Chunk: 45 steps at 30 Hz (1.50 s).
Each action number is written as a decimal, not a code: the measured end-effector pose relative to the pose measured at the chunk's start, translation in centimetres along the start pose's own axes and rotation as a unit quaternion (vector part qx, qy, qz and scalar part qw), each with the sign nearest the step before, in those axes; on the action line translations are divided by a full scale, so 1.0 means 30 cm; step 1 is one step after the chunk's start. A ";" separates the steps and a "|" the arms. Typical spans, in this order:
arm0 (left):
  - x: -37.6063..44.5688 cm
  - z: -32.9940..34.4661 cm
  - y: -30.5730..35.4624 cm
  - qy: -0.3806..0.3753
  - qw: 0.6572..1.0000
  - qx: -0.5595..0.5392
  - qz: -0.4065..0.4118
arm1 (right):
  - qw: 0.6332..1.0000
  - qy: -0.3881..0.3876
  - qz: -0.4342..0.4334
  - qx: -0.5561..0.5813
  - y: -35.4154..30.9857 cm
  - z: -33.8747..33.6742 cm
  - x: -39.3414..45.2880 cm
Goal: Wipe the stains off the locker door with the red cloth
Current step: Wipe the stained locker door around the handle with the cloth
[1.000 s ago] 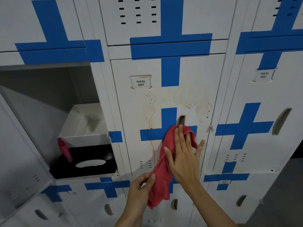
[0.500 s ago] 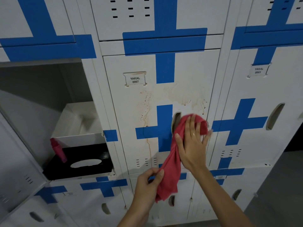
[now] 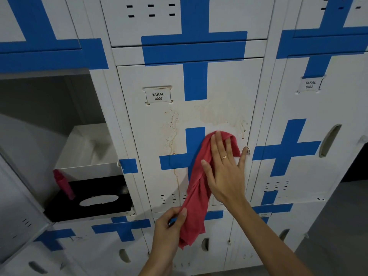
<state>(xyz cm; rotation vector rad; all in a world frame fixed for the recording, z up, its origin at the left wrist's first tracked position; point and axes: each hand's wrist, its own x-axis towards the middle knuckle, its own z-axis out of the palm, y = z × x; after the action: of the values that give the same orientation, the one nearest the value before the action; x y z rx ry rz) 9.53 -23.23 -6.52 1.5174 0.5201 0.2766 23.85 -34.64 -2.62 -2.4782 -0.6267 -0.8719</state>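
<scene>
The locker door (image 3: 151, 136) is white and shut, with a big blue cross painted on it and a small tag near the top that says YAKAL 0007. Brown stains (image 3: 217, 114) are smeared across its middle, with small dots and a thin drip line (image 3: 172, 134) running down the left part of the door. The red cloth (image 3: 197, 188) is long and bunched up; its top end is pressed flat on the door just under the stains, and the rest hangs down slanting to the left, past the bottom of the door.
</scene>
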 end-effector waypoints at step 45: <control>0.000 -0.094 -0.110 0.035 0.998 -0.031 -0.046 | 0.993 -0.106 0.029 -0.039 0.002 0.226 -0.273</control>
<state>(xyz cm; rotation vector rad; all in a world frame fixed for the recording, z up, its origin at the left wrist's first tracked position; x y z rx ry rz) 7.68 -20.93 -9.71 1.4236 0.6292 0.2719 21.31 -33.26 -12.85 -2.6680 -0.5954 -0.6280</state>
